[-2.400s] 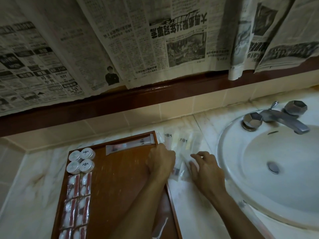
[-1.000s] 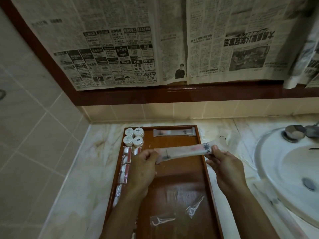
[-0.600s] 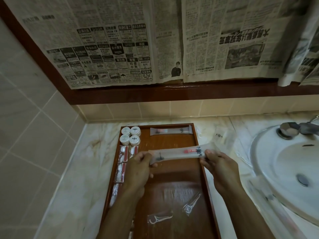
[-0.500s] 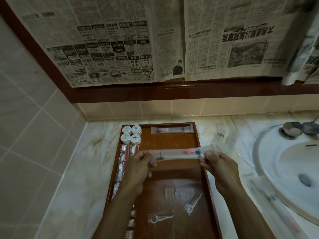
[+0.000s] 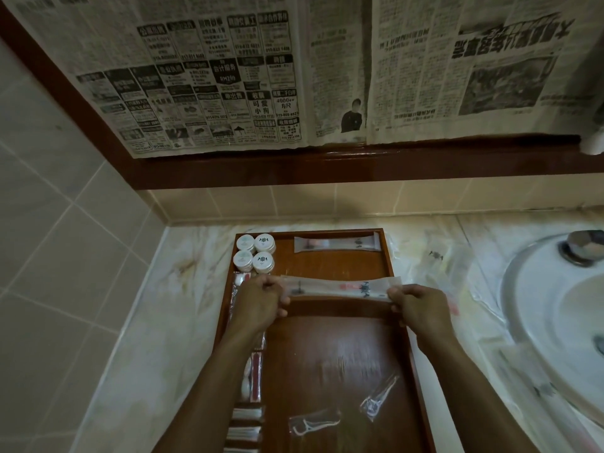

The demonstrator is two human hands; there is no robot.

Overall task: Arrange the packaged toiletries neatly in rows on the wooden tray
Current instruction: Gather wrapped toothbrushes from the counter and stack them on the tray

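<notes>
While 2.4 s ago both hands worked the loose packets on the counter beside the wooden tray (image 5: 397, 279), now the left hand (image 5: 261, 302) and right hand (image 5: 416, 307) pinch a long sachet (image 5: 340, 288) by its ends above the tray, ready for a second row. Inside the tray: four round jars (image 5: 256, 253) at its far-left corner, another sachet (image 5: 336, 244) along its far edge, floss picks (image 5: 313, 423) near its front.

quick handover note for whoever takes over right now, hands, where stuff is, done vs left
Left hand and right hand: each pinches one end of a long sachet held level over the wooden tray.
Done: four round tubs at the back left, one sachet along the back edge, small packets down the left side.
Left: set this sachet down, straighten two floss picks, bring in the countertop packets.
</notes>
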